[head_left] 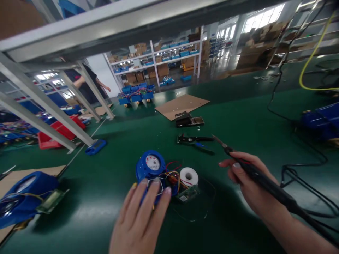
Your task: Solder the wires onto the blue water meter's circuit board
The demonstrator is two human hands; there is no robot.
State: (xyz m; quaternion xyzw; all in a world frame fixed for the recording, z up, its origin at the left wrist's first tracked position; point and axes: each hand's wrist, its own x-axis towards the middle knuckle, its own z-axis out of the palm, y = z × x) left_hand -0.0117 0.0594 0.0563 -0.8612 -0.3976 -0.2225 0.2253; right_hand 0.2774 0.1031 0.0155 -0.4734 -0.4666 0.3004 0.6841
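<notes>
Head view, left hand (140, 220) open on blue meter (152, 169), right hand (250, 185) gripping soldering iron (265, 181) beside it

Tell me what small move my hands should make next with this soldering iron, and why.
Probably bring the soldering iron tip down toward the wires on the blue meter. The right hand holds it raised, pointing away, while the left hand steadies the meter beside the solder spool.
</notes>
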